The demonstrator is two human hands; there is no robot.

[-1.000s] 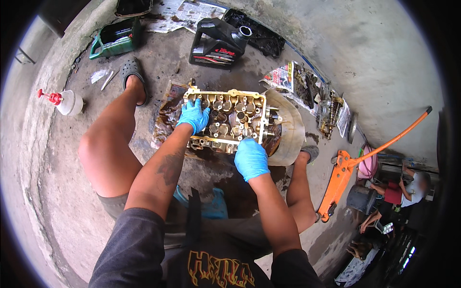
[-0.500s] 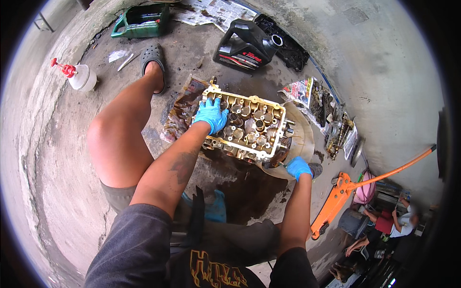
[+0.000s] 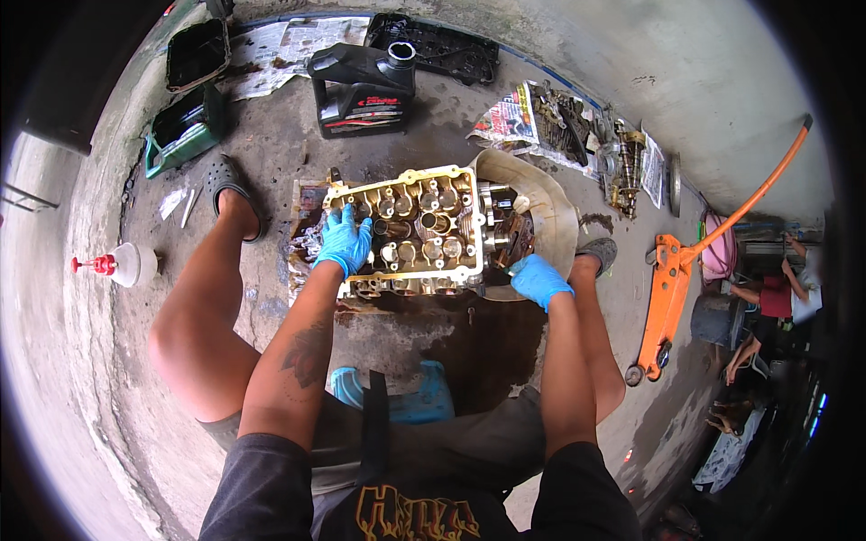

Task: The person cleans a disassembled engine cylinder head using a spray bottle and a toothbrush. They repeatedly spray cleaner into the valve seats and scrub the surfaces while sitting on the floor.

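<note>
**Cylinder head on floor, both gloved hands applied**

The cylinder head (image 3: pixel 417 230) lies face up on the oil-stained concrete floor (image 3: pixel 298 135), between the seated person's feet, resting on cardboard. The left hand (image 3: pixel 344 242), in a blue glove, lies flat on the head's left end, fingers spread and grasping nothing. The right hand (image 3: pixel 539 279), also gloved, sits at the head's lower right corner, at 4 o'clock from its centre; fingers are curled, but whether they clasp a part cannot be told. A shallow metal pan (image 3: pixel 541 194) adjoins the head at 3 o'clock. A black oil jug (image 3: pixel 363 87) stands at 12 o'clock, a green tray (image 3: pixel 185 131) at 10 o'clock, a spray bottle (image 3: pixel 126 264) at 9 o'clock. An orange floor jack (image 3: pixel 667 293) lies well apart at 3 o'clock.
</note>
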